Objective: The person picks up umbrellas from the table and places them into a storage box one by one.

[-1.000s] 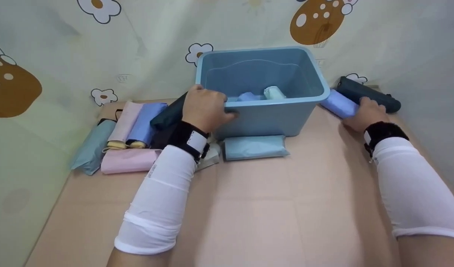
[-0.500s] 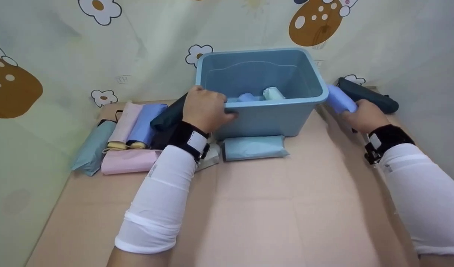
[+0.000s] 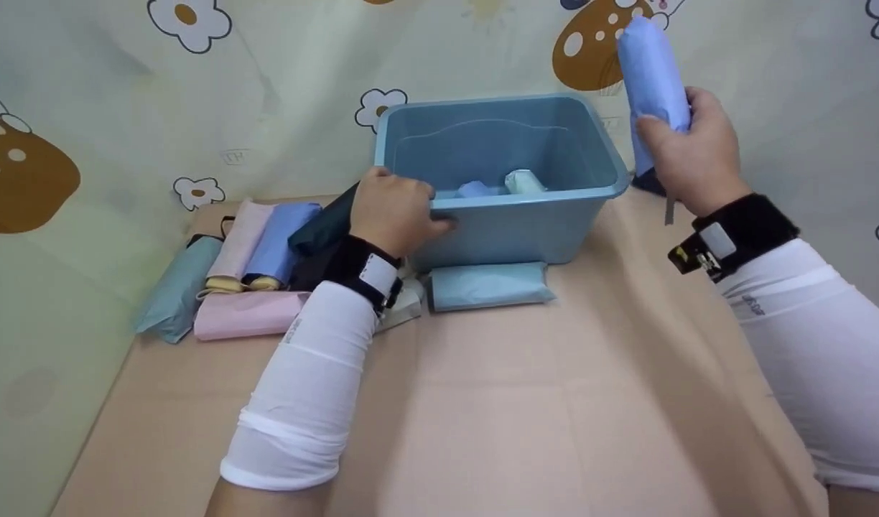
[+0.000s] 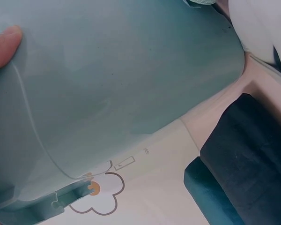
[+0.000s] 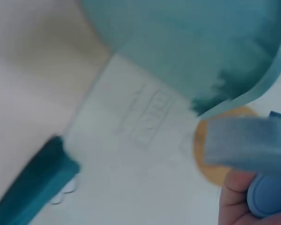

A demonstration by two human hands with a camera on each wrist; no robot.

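Observation:
My right hand [image 3: 698, 154] grips a blue folded umbrella [image 3: 651, 75] near its lower end, raised above the table to the right of the bin. A strap hangs below it, and its round handle end [image 5: 267, 194] shows in the right wrist view. My left hand [image 3: 393, 212] holds the front left rim of the blue plastic bin [image 3: 511, 230], its thumb [image 4: 3, 47] on the wall. Inside the bin lie a blue roll [image 3: 474, 189] and a pale green roll [image 3: 524, 181], both partly hidden by the front rim. A dark green folded umbrella [image 5: 35, 183] lies right of the bin.
Left of the bin lie a teal pouch [image 3: 181, 287], a pink roll [image 3: 253, 314], an upright-lying pink one [image 3: 242, 240], a blue one [image 3: 283, 240] and a dark green one [image 3: 324, 222]. A light blue packet [image 3: 490, 286] lies before the bin. Patterned cloth [image 3: 289, 93] hangs behind.
My right hand has lifted the blue folded umbrella off the table, up beside the bin, and tipped it upright. My left hand stays on the bin's rim.

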